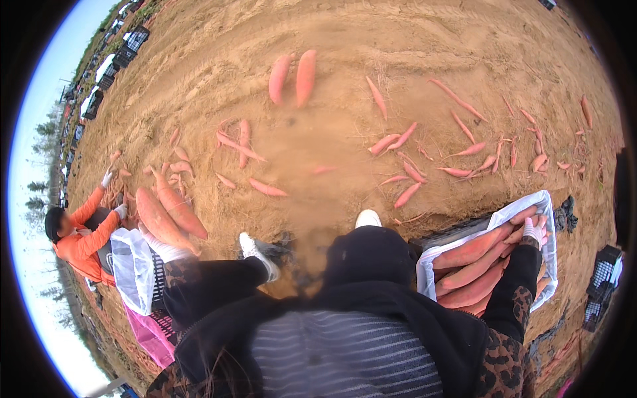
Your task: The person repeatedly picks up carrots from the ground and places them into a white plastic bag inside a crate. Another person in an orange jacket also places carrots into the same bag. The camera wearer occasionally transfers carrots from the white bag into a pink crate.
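Observation:
At the left, my left hand (166,248) in a white glove grips a large sweet potato (161,219), which hides most of its fingers. A second large sweet potato (178,203) lies against the first; whether the same hand bears it is unclear. My right hand (534,232), also gloved, reaches into the far end of a black plastic crate (433,240) with a white liner (549,211). It touches the sweet potatoes there, but its grip is hard to make out. Several long sweet potatoes (475,247) fill the crate.
Sweet potatoes lie scattered on the sandy soil (318,139), including a large pair (306,78) ahead. At left, a person in orange (89,244) handles roots beside a white-lined crate (133,268) and a pink-lined one (149,331). Black crates (602,278) stand far right.

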The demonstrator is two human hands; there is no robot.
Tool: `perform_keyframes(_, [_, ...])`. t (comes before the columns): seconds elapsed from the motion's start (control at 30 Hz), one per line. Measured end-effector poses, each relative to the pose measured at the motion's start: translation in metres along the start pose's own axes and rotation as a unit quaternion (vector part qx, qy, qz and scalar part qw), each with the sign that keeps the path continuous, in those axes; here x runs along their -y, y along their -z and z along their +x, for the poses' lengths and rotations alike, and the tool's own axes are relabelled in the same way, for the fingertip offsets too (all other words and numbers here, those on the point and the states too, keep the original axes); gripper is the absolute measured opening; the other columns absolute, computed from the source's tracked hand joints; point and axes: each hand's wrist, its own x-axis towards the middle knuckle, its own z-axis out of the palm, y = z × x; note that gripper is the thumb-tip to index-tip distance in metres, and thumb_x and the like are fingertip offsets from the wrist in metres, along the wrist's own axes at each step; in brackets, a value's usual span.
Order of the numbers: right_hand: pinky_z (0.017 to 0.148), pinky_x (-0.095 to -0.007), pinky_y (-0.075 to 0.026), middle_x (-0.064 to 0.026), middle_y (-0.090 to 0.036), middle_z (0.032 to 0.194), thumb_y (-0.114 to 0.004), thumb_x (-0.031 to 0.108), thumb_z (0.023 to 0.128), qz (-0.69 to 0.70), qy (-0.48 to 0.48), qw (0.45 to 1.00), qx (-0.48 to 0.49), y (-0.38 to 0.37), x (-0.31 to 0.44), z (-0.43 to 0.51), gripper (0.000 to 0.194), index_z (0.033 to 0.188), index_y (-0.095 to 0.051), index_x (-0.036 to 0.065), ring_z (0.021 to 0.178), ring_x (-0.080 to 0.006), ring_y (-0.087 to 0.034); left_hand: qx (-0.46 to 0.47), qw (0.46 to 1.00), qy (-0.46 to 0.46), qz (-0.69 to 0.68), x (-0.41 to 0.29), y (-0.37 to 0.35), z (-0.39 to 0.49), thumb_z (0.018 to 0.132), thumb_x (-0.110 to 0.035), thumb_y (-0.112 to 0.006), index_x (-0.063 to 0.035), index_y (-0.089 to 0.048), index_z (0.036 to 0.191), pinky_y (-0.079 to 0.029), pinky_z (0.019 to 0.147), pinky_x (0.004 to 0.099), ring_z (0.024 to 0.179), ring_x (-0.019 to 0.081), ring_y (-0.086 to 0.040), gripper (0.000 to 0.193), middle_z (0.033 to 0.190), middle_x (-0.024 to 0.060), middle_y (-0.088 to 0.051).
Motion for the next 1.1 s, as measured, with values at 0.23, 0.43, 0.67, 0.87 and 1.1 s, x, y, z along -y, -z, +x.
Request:
perform_keyframes(0.23, [0.107,-0.0379,-0.024,-0.0159,-0.036,0.140,-0.058,0.055,0.077,0.198,0.148,0.968,0.032,-0.055,-0.047,0.116,0.081,0.138,-0.034,0.008,0.128,-0.0329,-0.034,-0.058,0.981,-0.147,0.108,-0.048,0.038,0.000,0.079,-0.045,-0.056,-0.0024,-0.035,0.128,-0.032,0.096,0.0371,0.112,0.0275,-0.042,0.068,0.120,0.0150,-0.044])
perform_keyframes(0.43, [0.097,-0.0312,-0.036,-0.0153,-0.052,0.126,-0.058,0.044,0.084,0.257,0.184,0.947,-0.058,-0.022,-0.027,0.064,0.058,0.130,-0.047,0.009,0.113,-0.0257,-0.048,-0.161,0.837,-0.321,0.414,-0.143,0.121,-0.024,0.078,-0.045,-0.057,-0.0016,-0.041,0.123,-0.034,0.092,0.0359,0.106,0.0279,-0.046,0.065,0.113,0.0153,-0.048])
perform_keyframes(0.67, [0.100,-0.0269,-0.032,-0.0069,-0.051,0.126,-0.052,0.021,0.092,0.578,0.437,0.681,0.109,0.102,0.168,-0.150,0.036,0.126,-0.051,0.008,0.116,-0.0148,-0.046,-0.333,0.540,-0.315,0.706,-0.186,0.273,-0.121,0.076,-0.046,-0.059,-0.0008,-0.047,0.118,-0.038,0.088,0.0346,0.099,0.0284,-0.050,0.062,0.105,0.0157,-0.053])
perform_keyframes(0.87, [0.091,-0.0254,-0.038,-0.0047,-0.061,0.108,-0.057,0.020,0.089,0.420,0.641,0.584,0.266,0.208,0.291,-0.385,0.032,0.118,-0.058,0.005,0.103,-0.0118,-0.052,-0.352,0.452,-0.181,0.799,-0.187,0.390,-0.226,0.075,-0.046,-0.060,0.0000,-0.052,0.113,-0.040,0.084,0.0335,0.092,0.0288,-0.054,0.060,0.098,0.0161,-0.057])
perform_keyframes(1.1, [0.092,-0.0349,-0.040,-0.0117,-0.060,0.111,-0.052,0.035,0.086,0.030,0.837,0.517,0.174,0.199,0.333,-0.589,0.039,0.115,-0.059,0.010,0.110,-0.0272,-0.053,-0.445,0.397,-0.290,0.749,-0.198,0.451,-0.293,0.075,-0.049,-0.062,-0.0013,-0.052,0.076,-0.037,0.059,0.0419,0.061,0.0311,-0.048,0.049,0.067,0.0126,-0.045])
